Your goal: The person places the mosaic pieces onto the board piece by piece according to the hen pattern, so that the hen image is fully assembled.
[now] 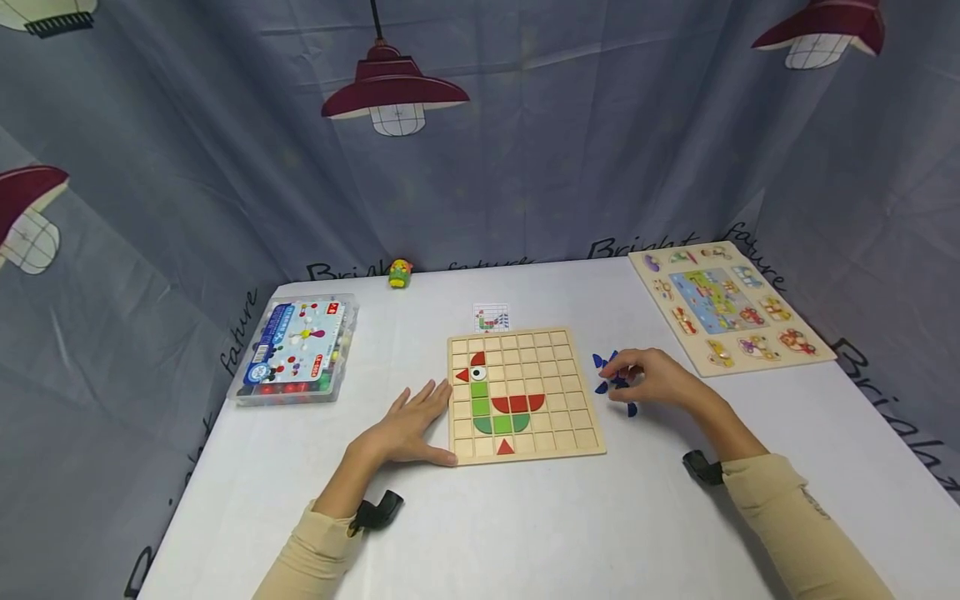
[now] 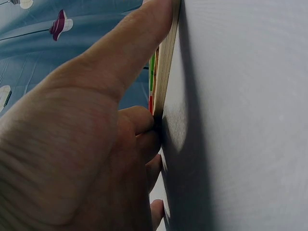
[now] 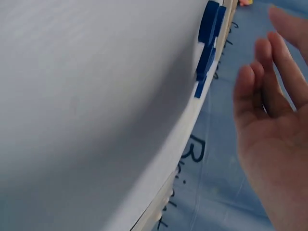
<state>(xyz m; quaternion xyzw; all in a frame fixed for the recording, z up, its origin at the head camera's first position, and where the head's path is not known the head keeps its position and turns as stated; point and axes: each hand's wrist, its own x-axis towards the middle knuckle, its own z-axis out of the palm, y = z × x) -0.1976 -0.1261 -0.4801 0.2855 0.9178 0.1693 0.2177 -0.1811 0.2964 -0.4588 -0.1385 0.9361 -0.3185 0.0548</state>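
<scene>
A wooden grid board lies on the table with a bird figure made of red, green and teal pieces and a round eye piece. My left hand rests at the board's left edge with fingers spread and the thumb by the lower left corner. In the left wrist view the thumb lies along the board's side. To the right of the board, my right hand hovers over several small blue pieces. Its fingers bend loosely, and the right wrist view shows nothing between them, with blue pieces lying beyond.
Behind the board lies a small picture card showing a bird figure. A clear plastic case stands at left, and a wooden picture puzzle lies at right. A small yellow-green toy is near the table's back edge.
</scene>
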